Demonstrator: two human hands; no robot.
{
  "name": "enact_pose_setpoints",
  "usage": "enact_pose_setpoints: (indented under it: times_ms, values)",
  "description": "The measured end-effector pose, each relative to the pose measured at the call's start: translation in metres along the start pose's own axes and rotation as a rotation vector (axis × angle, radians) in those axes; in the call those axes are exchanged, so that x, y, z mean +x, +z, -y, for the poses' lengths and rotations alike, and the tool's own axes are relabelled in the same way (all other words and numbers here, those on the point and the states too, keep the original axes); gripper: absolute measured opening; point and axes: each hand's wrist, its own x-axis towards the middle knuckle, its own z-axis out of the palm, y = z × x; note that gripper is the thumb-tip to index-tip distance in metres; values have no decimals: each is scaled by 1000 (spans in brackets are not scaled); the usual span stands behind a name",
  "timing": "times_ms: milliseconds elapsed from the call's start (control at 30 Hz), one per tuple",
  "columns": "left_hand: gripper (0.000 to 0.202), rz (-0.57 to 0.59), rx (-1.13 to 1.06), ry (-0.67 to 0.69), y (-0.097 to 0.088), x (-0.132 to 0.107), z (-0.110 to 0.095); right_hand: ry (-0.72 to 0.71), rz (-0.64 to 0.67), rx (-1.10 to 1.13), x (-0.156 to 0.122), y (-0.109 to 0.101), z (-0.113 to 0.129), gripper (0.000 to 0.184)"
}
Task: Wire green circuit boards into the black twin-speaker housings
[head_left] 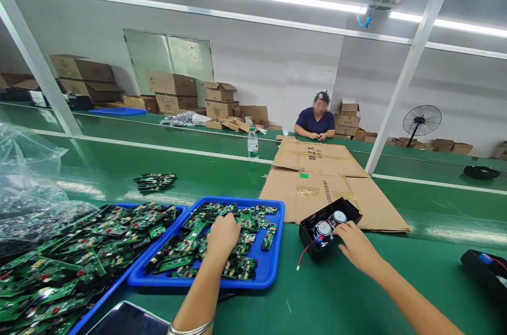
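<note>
My left hand (224, 235) reaches into a blue tray (278, 250) of green circuit boards (194, 232). Its fingers curl down among the boards, and their tips are hidden, so any board in them cannot be made out. My right hand (354, 244) grips the near right rim of a black speaker box (311, 242), fingers over the inside and thumb outside. Two round silver speakers (324, 229) sit in this open box, which stands tilted in view on the green table. A red wire with a white plug (298, 267) hangs over its front edge.
Heaped circuit boards (59, 266) fill another blue tray at left, beside clear plastic bags (27, 182). Flattened cardboard (312, 192) lies ahead, near a water bottle (252, 145). Another black box (485, 274) is at right. A person (315, 119) sits across.
</note>
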Motion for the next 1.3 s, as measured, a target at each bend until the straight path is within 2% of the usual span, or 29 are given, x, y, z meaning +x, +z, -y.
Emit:
enact_pose_setpoints:
  times_ms: [100,200,333,467,533,600,667,767,867,933,1067,1233,1300]
  values:
    - [27,90,-208,85,-7,-6,-9,27,6,-75,1,16,-9,15]
    - [29,239,-478,174,-17,-20,-19,17,15,-114,-9,16,2,11]
    - [45,428,-830,264,-31,-43,-30,0,85,-152,-43,14,19,12]
    - [51,610,-1071,331,-39,-65,-43,-43,231,-281,-78,26,24,12]
    - [47,718,-1139,358,-39,-76,-52,-111,225,-270,-86,24,29,14]
    - [42,789,-1171,400,-38,-88,-62,-155,149,-157,-85,8,39,9]
    - [37,743,-1127,498,-34,-100,-71,-155,33,29,-77,-17,53,5]
    - [38,494,-906,720,-28,-119,-82,-95,-223,350,-61,-53,75,14]
    - [50,279,-663,883,-23,-136,-86,-11,-425,524,-51,-67,83,14]
    - [56,176,-551,963,-20,-144,-86,10,-443,572,-50,-67,82,12]
    - [60,23,-393,1141,-18,-152,-84,-3,-384,622,-51,-64,79,9]
    - [52,-121,-217,1291,-22,-159,-90,-14,-433,556,-49,-58,85,9]
    - [47,-144,-175,1332,-23,-161,-92,-3,-462,517,-48,-54,87,10]
